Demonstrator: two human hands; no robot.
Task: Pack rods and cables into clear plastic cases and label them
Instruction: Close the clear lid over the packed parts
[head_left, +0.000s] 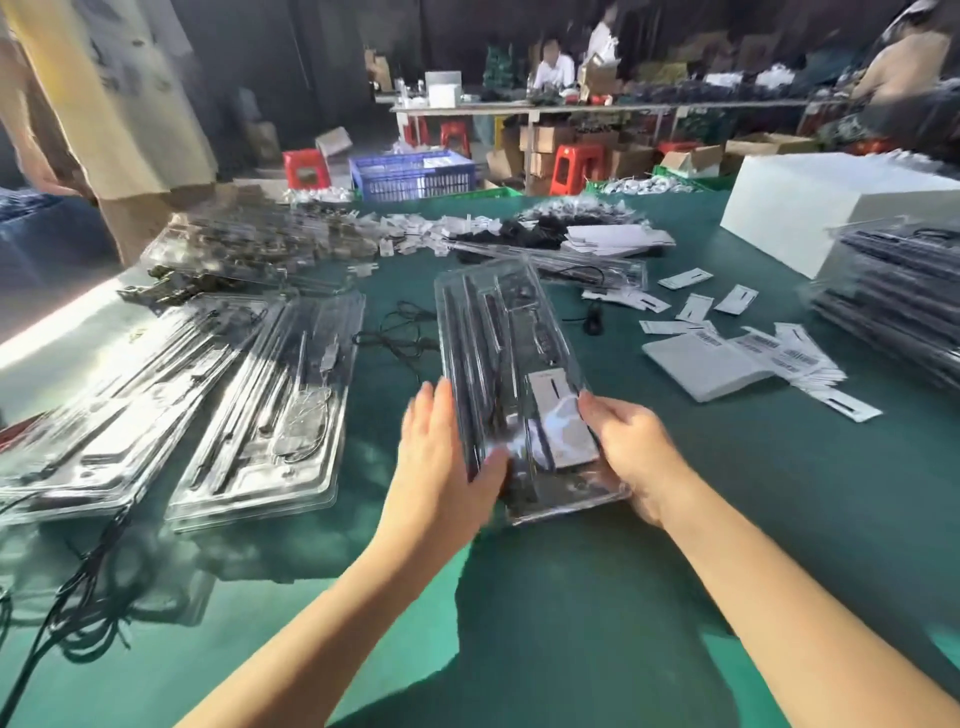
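Seemingly both hands (540, 457) grip clear case (498, 332).

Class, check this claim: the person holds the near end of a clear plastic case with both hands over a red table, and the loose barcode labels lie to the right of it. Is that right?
Not quite: the table is green, not red, as the head view shows. The rest holds: the left hand and right hand hold the near end of the clear plastic case, and the barcode labels lie to its right.
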